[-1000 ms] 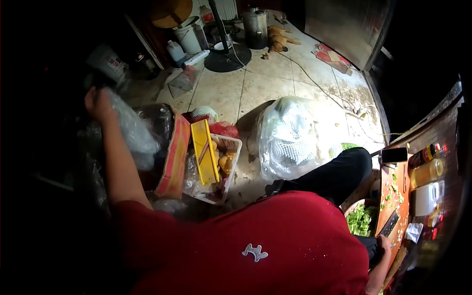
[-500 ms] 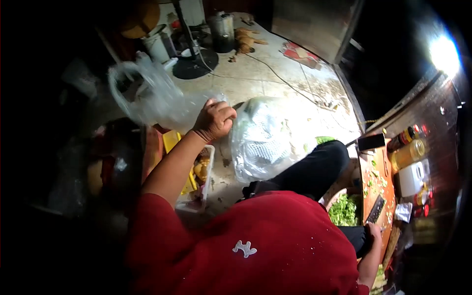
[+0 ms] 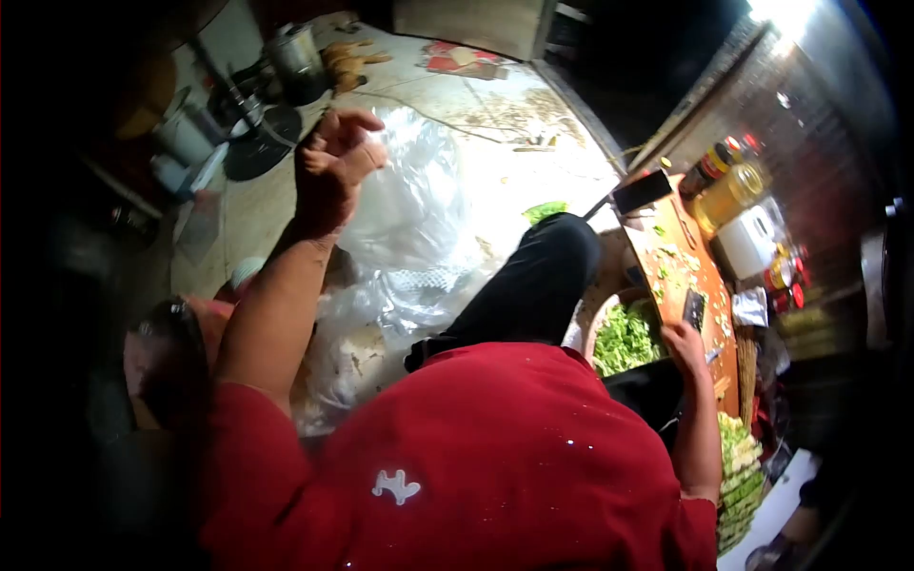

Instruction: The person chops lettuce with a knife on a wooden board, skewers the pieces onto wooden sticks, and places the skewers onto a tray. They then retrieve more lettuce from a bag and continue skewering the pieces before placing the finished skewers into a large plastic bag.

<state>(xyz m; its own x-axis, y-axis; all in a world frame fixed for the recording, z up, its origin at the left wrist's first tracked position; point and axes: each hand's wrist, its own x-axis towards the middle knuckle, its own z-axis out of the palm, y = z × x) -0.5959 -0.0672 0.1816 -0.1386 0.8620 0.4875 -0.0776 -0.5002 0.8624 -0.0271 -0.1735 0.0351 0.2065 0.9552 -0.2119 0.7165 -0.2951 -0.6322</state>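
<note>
My left hand [image 3: 343, 157] is raised over the floor, its fingers apart and somewhat curled, with nothing in them. Close beside it, a clear plastic bag [image 3: 409, 200] lies puffed up among other crumpled clear plastic. On my right side, my right hand [image 3: 685, 344] is closed around a knife with a broad dark blade [image 3: 694, 309]. The blade rests over a wooden cutting board [image 3: 657, 249] scattered with green and pale scraps. Just left of the board, chopped greens [image 3: 624, 343] fill a bowl, partly hidden by my leg.
A phone [image 3: 643, 192] stands at the board's far end. Along the wall are an oil bottle [image 3: 731, 198], a white jug [image 3: 747, 243] and sauce bottles. Cut vegetables [image 3: 738, 485] lie near my right elbow. Farther off, a dog [image 3: 350, 65] lies beside a metal pot [image 3: 299, 62].
My left hand has let go of the clear plastic bag, which now lies beside it. My right hand keeps the knife over the board. The view has shifted to the right.
</note>
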